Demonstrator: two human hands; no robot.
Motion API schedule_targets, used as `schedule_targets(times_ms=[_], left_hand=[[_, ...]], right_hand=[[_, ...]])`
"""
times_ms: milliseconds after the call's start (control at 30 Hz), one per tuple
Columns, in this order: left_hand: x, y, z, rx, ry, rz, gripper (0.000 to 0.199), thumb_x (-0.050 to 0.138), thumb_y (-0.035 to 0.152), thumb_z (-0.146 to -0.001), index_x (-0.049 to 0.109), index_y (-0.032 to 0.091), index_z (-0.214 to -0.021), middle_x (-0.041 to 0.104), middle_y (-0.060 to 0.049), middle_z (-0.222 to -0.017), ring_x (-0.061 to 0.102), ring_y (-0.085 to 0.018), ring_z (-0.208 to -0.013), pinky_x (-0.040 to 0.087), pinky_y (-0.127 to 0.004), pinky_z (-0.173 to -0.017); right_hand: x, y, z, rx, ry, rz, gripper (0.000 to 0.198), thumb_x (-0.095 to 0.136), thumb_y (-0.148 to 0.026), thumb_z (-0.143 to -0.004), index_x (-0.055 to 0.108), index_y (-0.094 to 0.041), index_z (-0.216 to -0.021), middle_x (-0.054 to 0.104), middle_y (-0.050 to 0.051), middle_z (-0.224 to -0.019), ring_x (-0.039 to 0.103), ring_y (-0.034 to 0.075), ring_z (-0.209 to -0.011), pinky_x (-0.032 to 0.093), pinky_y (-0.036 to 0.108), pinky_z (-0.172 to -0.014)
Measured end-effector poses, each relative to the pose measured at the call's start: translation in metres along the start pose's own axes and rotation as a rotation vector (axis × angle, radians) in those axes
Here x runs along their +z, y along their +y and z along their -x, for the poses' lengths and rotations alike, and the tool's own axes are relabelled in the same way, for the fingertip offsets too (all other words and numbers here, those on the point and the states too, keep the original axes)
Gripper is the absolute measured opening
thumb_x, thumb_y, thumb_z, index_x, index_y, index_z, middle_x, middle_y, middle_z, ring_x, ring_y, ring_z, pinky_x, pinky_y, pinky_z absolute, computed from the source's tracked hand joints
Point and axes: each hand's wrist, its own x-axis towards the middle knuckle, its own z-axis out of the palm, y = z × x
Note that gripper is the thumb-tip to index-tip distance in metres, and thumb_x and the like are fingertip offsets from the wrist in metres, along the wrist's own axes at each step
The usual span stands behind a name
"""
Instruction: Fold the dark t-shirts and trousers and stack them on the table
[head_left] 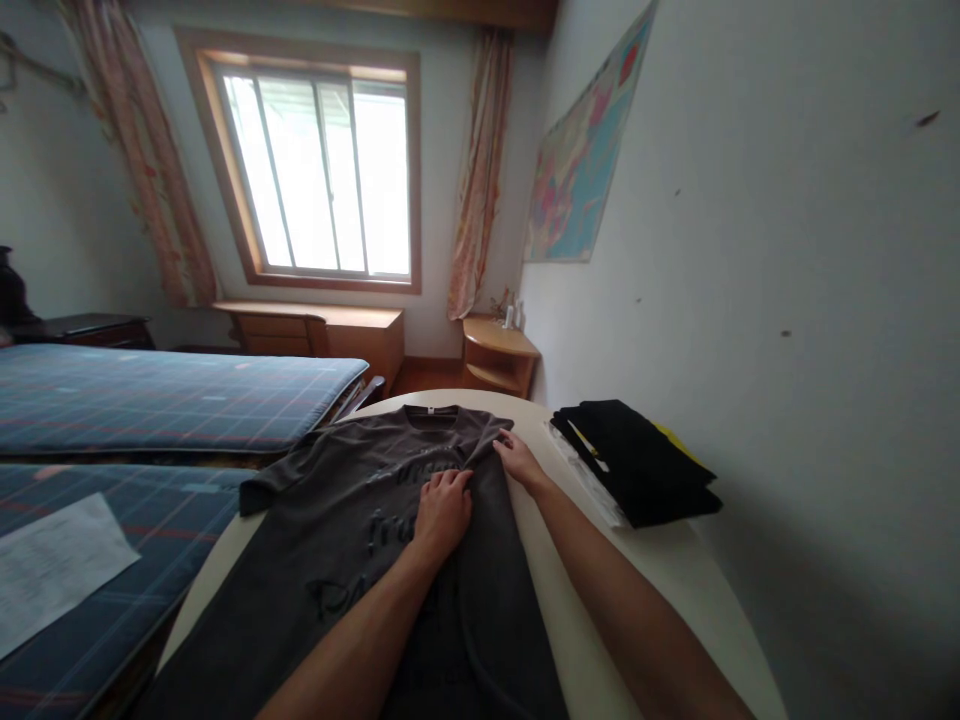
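A dark grey T-shirt [487,560] with black lettering lies spread on a round cream table [675,600], its collar toward the far edge. Its left sleeve sticks out flat, while on the right side the cloth is folded inward. My left hand [444,508] rests on the chest of the shirt, fingers laid down over the print. At the shirt's upper right edge, my right hand [519,460] pinches the cloth by the shoulder between thumb and fingers. The lower part of the shirt runs under my left forearm and out of view.
Right of the shirt, a stack of folded black clothes [637,465] sits by the white wall. Beds with blue plaid mattresses [172,400] stand on the left, one bearing a paper sheet [60,565]. Beyond are a wooden desk [360,320] and a corner shelf [499,340].
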Motion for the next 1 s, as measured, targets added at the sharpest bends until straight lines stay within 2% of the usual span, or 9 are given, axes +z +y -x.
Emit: schedule_targets(times_ms=[167,300,467,600,667,800,900,1000], left_hand=[[-0.001,-0.001,-0.002,-0.024,0.022,0.082,0.039,0.052,0.021,-0.089,0.062,0.024,-0.126,0.065,-0.006,-0.124,0.053,-0.024,-0.118,0.039,-0.037,-0.101],[-0.002,-0.003,-0.006,-0.076,0.053,0.165,0.040,0.053,0.022,-0.088,0.061,0.022,-0.128,0.067,-0.006,-0.123,0.057,-0.023,-0.115,0.041,-0.035,-0.101],[-0.001,-0.006,-0.007,-0.142,0.091,0.187,0.044,0.052,0.016,-0.085,0.060,0.017,-0.129,0.067,-0.007,-0.123,0.058,-0.023,-0.114,0.041,-0.034,-0.102],[-0.003,-0.006,-0.006,-0.184,0.098,0.191,0.050,0.052,0.013,-0.083,0.057,0.019,-0.132,0.067,-0.007,-0.123,0.058,-0.023,-0.114,0.041,-0.034,-0.101],[-0.003,-0.005,-0.005,-0.160,0.085,0.186,0.050,0.052,0.013,-0.083,0.059,0.023,-0.132,0.067,-0.006,-0.122,0.057,-0.022,-0.115,0.040,-0.035,-0.102],[-0.002,-0.004,-0.004,-0.107,0.040,0.169,0.042,0.052,0.015,-0.083,0.067,0.025,-0.120,0.067,-0.004,-0.121,0.054,-0.023,-0.117,0.037,-0.036,-0.104],[-0.002,-0.003,-0.004,-0.107,0.030,0.171,0.042,0.052,0.014,-0.083,0.067,0.023,-0.122,0.067,-0.004,-0.122,0.054,-0.022,-0.117,0.037,-0.035,-0.105],[-0.004,-0.002,-0.004,-0.100,0.016,0.171,0.043,0.052,0.015,-0.083,0.067,0.022,-0.122,0.067,-0.005,-0.123,0.054,-0.023,-0.118,0.036,-0.035,-0.105]], right_hand=[[0.015,-0.007,-0.032,0.028,0.085,0.014,0.045,0.052,-0.025,-0.080,0.065,-0.021,-0.123,0.069,0.008,-0.122,0.059,0.024,-0.121,0.041,0.036,-0.107],[0.028,-0.026,-0.044,-0.032,0.091,0.011,0.054,0.046,-0.019,-0.081,0.058,-0.018,-0.133,0.064,0.009,-0.130,0.057,0.022,-0.124,0.041,0.032,-0.107],[0.042,-0.045,-0.033,-0.195,-0.038,0.033,0.063,0.040,-0.010,-0.079,0.049,-0.017,-0.141,0.052,0.006,-0.145,0.058,0.015,-0.121,0.045,0.025,-0.101],[0.036,-0.035,-0.014,-0.233,-0.061,0.135,0.059,0.037,-0.006,-0.080,0.056,-0.016,-0.134,0.049,0.008,-0.147,0.048,0.017,-0.131,0.034,0.033,-0.113],[0.029,-0.028,-0.007,-0.223,-0.074,0.198,0.052,0.040,-0.009,-0.083,0.059,-0.017,-0.131,0.052,0.008,-0.143,0.043,0.019,-0.135,0.028,0.035,-0.116],[0.022,-0.023,-0.003,-0.194,-0.142,0.305,0.043,0.043,-0.023,-0.093,0.058,-0.022,-0.134,0.054,0.006,-0.142,0.041,0.020,-0.136,0.024,0.038,-0.117],[0.026,-0.028,-0.006,-0.151,-0.186,0.364,0.045,0.042,-0.032,-0.097,0.051,-0.029,-0.141,0.048,0.005,-0.148,0.036,0.023,-0.140,0.022,0.043,-0.116],[0.035,-0.035,-0.010,-0.081,-0.214,0.415,0.052,0.045,-0.047,-0.096,0.044,-0.032,-0.146,0.040,0.008,-0.153,0.030,0.031,-0.143,0.023,0.051,-0.113]])
